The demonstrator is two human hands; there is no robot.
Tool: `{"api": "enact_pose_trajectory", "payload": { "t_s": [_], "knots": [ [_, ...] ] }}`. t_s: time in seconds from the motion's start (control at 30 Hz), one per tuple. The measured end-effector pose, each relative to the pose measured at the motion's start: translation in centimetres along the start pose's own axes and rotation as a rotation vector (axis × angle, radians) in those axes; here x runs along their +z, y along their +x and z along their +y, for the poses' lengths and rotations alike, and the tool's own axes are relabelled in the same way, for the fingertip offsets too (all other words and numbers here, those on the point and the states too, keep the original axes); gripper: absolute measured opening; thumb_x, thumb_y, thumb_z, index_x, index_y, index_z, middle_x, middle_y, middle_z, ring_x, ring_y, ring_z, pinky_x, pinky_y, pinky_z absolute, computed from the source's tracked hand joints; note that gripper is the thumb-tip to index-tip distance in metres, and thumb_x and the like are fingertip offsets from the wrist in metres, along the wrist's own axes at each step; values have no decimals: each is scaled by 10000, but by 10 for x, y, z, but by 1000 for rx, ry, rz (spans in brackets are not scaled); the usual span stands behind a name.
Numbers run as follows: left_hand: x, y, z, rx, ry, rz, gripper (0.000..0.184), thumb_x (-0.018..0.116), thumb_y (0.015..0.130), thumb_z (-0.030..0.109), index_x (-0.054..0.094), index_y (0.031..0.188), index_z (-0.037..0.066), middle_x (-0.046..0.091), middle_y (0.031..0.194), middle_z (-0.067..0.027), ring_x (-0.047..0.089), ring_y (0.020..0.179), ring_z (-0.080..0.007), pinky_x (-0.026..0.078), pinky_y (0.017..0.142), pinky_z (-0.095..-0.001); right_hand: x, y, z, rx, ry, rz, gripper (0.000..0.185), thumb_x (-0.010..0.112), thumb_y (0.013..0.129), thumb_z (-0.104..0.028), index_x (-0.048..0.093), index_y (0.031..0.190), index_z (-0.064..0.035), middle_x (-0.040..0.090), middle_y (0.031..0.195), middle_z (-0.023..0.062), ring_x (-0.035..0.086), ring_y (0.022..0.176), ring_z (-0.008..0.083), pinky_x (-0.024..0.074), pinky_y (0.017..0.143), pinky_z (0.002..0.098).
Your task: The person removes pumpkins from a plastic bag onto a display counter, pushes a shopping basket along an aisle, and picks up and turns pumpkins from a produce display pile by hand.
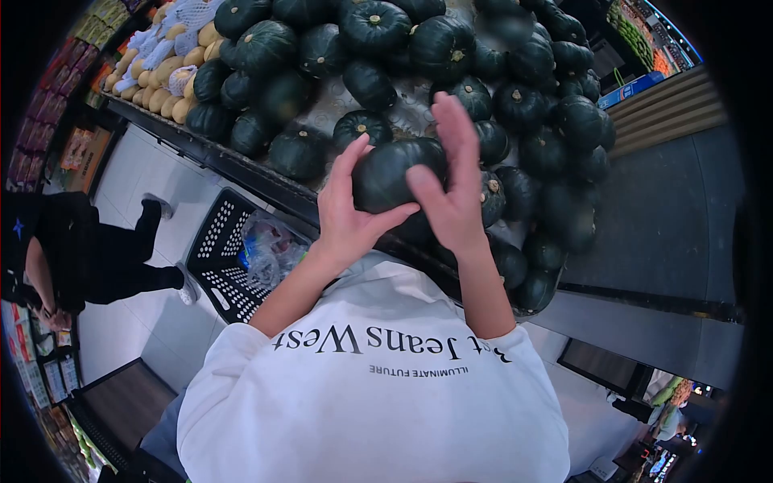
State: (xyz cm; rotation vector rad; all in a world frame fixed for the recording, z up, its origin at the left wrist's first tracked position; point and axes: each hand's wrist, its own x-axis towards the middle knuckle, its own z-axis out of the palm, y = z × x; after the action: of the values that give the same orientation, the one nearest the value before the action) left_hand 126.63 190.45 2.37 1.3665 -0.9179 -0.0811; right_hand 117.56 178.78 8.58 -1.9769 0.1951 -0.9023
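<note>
A dark green kabocha pumpkin [394, 171] is held up over the display, just in front of my chest. My left hand [348, 197] is wrapped round its left side, thumb along the near edge and fingers on the far side. At the pumpkin's right side is my right hand [456, 177], somewhat blurred. Its fingers are stretched out, and its thumb overlaps the pumpkin's surface; whether it presses on it I cannot tell. Many similar pumpkins [378, 26] are heaped behind and to the right on the display stand [403, 119].
Yellow melons [165, 74], some in white foam nets, lie at the display's left end. A black shopping basket [221, 235] holding a clear plastic bag [274, 251] is below the stand's edge. At the left stands another person [105, 249] in dark clothes. A grey panel [644, 209] is at the right.
</note>
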Motion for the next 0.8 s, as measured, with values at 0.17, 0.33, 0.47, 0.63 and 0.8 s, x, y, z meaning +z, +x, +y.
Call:
{"api": "enact_pose_trajectory", "payload": {
  "t_s": [0.17, 0.33, 0.47, 0.63, 0.8],
  "knots": [
    [-1, 2, -3, 111, 80, -23, 909, 883, 601, 258, 420, 1345, 19, 601, 1112, -181, 618, 993, -351, 507, 842, -391, -4, 15, 7, 178, -106, 150, 478, 507, 911, -98, 426, 1365, 26, 435, 1411, 221, 392, 1329, 382, 265, 1120, 419],
    [-3, 0, -9, 133, 32, -91, 847, 793, 731, 274, 332, 1387, -1, 524, 1233, -177, 561, 1098, -301, 455, 926, -388, 3, 5, -20, -486, -748, -318, 420, 622, 809, -233, 627, 1222, -155, 566, 1318, 21, 432, 1309, 296, 165, 1149, 528],
    [0, 4, 4, -209, -455, -68, 763, 670, 863, 325, 257, 1435, 34, 441, 1317, -124, 484, 1193, -211, 391, 1019, -334, -29, 15, 7, -72, -514, -121, 445, 487, 933, -194, 495, 1333, 0, 428, 1425, 211, 342, 1359, 395, 184, 1136, 495],
    [3, 11, 5, -443, -684, -14, 455, 439, 1010, 306, 352, 1400, 87, 471, 1306, -97, 495, 1178, -172, 403, 1005, -306, -14, 0, -15, -451, -419, -238, 476, 541, 901, -313, 573, 1256, 2, 528, 1324, 208, 456, 1281, 384, 267, 1110, 493],
    [-1, 16, 20, -836, -1037, -34, 489, 315, 1021, 436, 394, 1375, 108, 530, 1286, -111, 593, 1092, -213, 528, 888, -363, -13, 8, 7, -171, -457, -53, 627, 591, 835, -219, 398, 1392, -5, 346, 1464, 209, 349, 1353, 369, 257, 1118, 469]
  ]
}}
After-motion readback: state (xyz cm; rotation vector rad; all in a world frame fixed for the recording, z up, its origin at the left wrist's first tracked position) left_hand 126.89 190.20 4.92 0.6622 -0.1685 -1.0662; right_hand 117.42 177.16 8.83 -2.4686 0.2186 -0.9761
